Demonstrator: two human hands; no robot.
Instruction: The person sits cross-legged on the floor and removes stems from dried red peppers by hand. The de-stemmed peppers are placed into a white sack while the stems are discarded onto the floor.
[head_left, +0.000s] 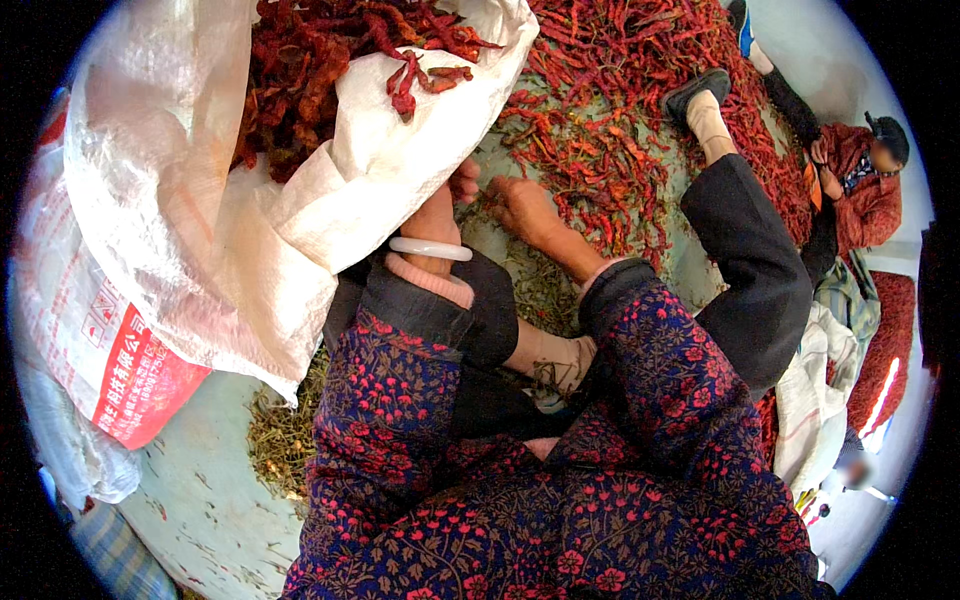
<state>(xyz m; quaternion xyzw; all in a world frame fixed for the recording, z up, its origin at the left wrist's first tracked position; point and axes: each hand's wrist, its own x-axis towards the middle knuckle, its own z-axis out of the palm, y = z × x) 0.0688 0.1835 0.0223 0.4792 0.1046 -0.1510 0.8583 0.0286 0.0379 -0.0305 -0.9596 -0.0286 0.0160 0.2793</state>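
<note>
My left hand (457, 187), with a white bangle (430, 249) at its wrist, is partly hidden by the rim of a white woven sack (405, 165). The fingertips that show are curled; what they hold cannot be told. Just right of it my right hand (525, 208) is bent, its fingertips close together near the left hand, with no clear view of anything between them. Dried red chillies (300, 82) fill the open sack, and a few lie on its folded edge. More dried red chillies (600, 165) are spread over the floor beyond my right hand.
Stem scraps (544, 292) lie between my legs, and another heap (281, 435) is at the left. A printed sack (127, 360) stands at the far left. A person (862, 184) sits at the right, near white sacks (814, 397). My outstretched leg (750, 255) borders the chillies.
</note>
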